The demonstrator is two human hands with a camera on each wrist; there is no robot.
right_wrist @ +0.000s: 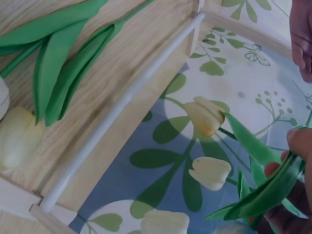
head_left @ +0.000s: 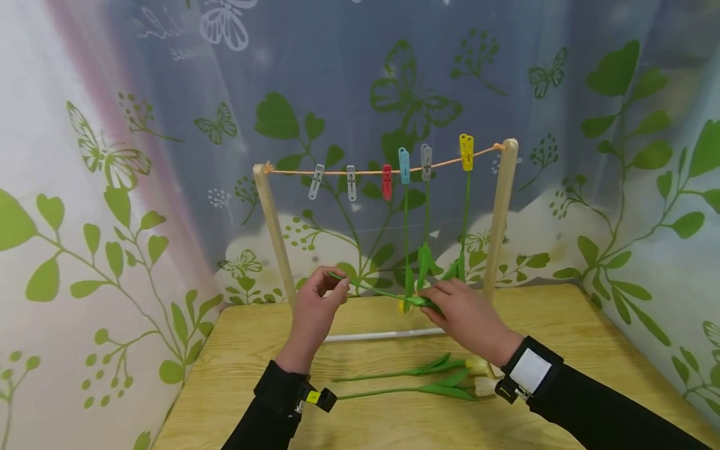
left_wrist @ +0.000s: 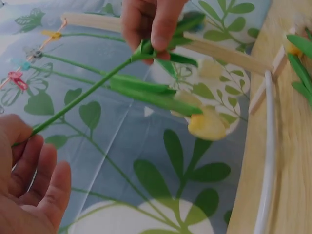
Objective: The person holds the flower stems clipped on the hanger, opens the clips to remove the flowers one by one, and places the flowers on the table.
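My left hand (head_left: 317, 306) pinches the stem end of an artificial tulip (head_left: 377, 290) between thumb and index finger; the other fingers are loosely bent. At the leaf end, my right hand (head_left: 467, 319) grips the same tulip around its green leaves (right_wrist: 273, 190). The stem slants across between both hands, in front of the wooden rack. Behind it, three tulips hang head down from an orange cord (head_left: 365, 172), clipped by a blue clothespin (head_left: 404, 165), a grey clothespin (head_left: 426, 162) and a yellow clothespin (head_left: 467, 152). Their pale yellow and white heads (right_wrist: 209, 173) show in the right wrist view.
A red clothespin (head_left: 387, 182) and two light grey clothespins (head_left: 351, 183) hang bare on the cord. Wooden posts (head_left: 503, 212) stand at both ends, with a white bar (head_left: 388, 335) low between them. Two more tulips (head_left: 388, 376) lie on the wooden table (head_left: 253, 375).
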